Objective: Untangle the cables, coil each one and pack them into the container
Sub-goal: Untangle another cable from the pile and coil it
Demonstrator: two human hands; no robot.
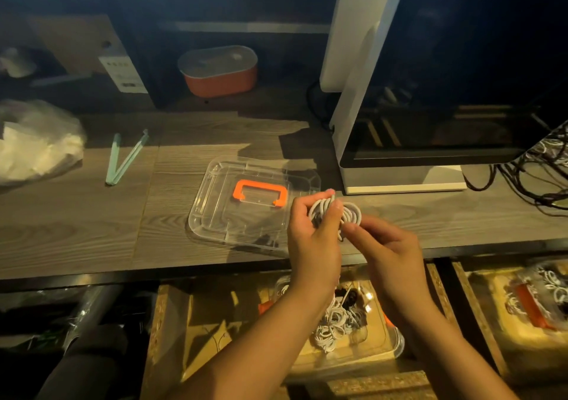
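- Over the front edge of the desk (92, 230), just right of the lid (215, 215), the left hand (313, 233) is gripping a white coil (352, 212). Its fingers are curling round the loops from behind and the thumb is pressing across their front.
- The right hand (388, 252) is meeting the coil's lower edge, thumb and forefinger closing together there. Whether they are pinching the loose tail or only a loop is too small to tell.
- Judging by this, the coiling is nearing its end and the tail is being secured.
- To do it well, the left hand should be clamping all the loops at one spot so none is slipping out. The right should be winding the tail snugly round the middle and tucking its end through a loop.
- The wrap should be firm without kinking the cord near its plug.
- The container (396, 346) is sitting below the desk, under the forearms, already holding several white coils. The finished coil is probably going there, laid flat beside them.
- A tangle (550, 166) of cables is lying at the desk's right, beside the monitor (461, 61), not yet sorted.
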